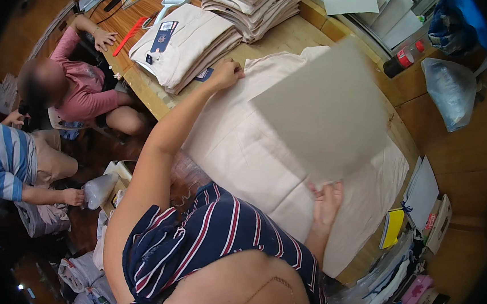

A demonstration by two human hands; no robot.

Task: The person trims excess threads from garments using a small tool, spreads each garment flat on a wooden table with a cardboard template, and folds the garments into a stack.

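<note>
A cream cloth garment (238,146) lies spread over the table in front of me, with creases across it. My left hand (228,75) is at its far left edge, fingers curled in on the fabric. Above the garment a flat grey board (327,110) is tilted and smeared by motion along its far right edges. At the board's near edge, my right hand (326,203) has its fingertips against it, palm turned up; the board hides part of the grip. Beside my left hand sits a stack of folded cream garments (192,39) with a dark tag on top.
A taller folded stack (255,4) stands at the back. A red comb (129,35) and a lint roller (172,2) lie at the far left. A dark drink bottle (404,59) is by the right wall. Two people sit left of the table; one rests a hand (105,39) on its edge.
</note>
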